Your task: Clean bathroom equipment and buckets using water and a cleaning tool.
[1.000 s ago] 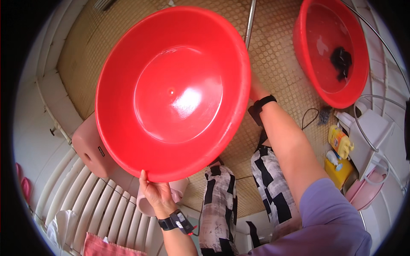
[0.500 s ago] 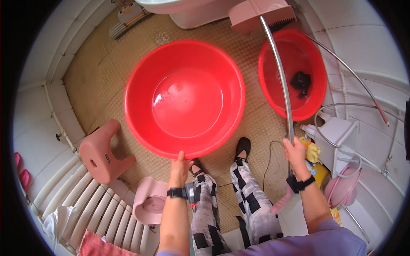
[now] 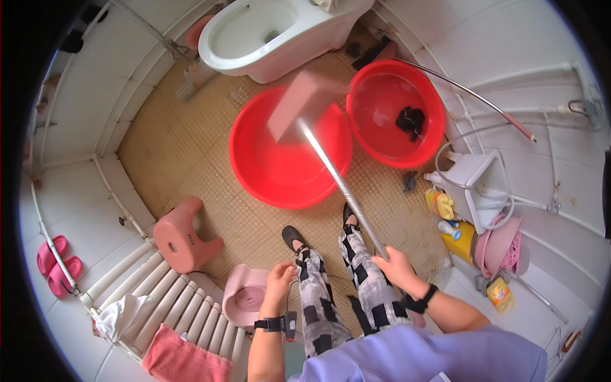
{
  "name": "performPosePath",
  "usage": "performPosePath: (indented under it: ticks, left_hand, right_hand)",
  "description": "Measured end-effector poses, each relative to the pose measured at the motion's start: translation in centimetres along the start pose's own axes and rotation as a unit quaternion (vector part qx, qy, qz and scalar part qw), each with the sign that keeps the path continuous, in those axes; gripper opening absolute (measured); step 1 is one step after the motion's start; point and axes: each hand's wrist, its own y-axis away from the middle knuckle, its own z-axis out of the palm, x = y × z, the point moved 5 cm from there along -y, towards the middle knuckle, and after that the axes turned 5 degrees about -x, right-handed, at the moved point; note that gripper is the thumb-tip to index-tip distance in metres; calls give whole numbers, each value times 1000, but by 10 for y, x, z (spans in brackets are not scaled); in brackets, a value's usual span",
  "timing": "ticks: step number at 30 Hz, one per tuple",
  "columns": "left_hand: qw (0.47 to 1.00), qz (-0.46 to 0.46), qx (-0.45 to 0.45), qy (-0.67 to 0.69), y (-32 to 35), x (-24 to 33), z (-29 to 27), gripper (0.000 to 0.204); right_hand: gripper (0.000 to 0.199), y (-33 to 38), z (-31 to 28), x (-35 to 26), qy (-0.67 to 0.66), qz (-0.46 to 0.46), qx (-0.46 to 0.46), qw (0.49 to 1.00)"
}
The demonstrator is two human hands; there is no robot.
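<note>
A small tiled bathroom seen from above, with a tan patterned floor (image 3: 184,153) and white walls. The right hand (image 3: 396,266) is closed around the lower end of a long metal handle (image 3: 337,181), which rises away from the person to a pink flat mop head (image 3: 304,105) held in the air over the big red basin (image 3: 289,149). The left hand (image 3: 279,280) hangs loosely half open above the left knee, holding nothing; a black wristband sits just behind it.

Half a second ago the left hand rested on the rim of that basin and the right had just taken the handle; a second ago both hands held the basin up tilted. Now the basin sits flat on the middle of the floor, let go, and the mop is lifted over it, so the work has passed from the basin to the mop.

Beside it, toward the right wall, a second red basin (image 3: 394,114) holds water and a dark cloth (image 3: 410,120). A white toilet (image 3: 273,32) stands at the far edge, a pink stool (image 3: 184,235) near the left wall, and a pink scoop (image 3: 245,296) just beside the left hand
</note>
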Motion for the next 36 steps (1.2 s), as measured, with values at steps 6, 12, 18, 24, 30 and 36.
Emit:
performPosePath:
  ticks: [6, 12, 18, 24, 30, 36]
  left_hand:
    - [936, 108, -7, -335, 85, 41, 16, 30]
    - [962, 113, -232, -89, 104, 48, 109, 77]
    - [948, 69, -257, 177, 148, 125, 115, 62]
    - [989, 135, -39, -43, 147, 199, 65, 43]
    - [945, 252, 65, -197, 98, 250, 66, 33]
    - [872, 226, 230, -368, 57, 299, 17, 45]
  right_hand:
    - [30, -43, 67, -10, 10, -63, 25, 998]
    - [22, -61, 124, -121, 112, -144, -244, 953]
    - [39, -28, 48, -133, -190, -24, -341, 920]
    - [40, 38, -116, 1, -583, -183, -81, 788]
    - [26, 84, -217, 297, -668, 42, 216, 711]
    - [20, 52, -367, 502, -554, 120, 397, 722]
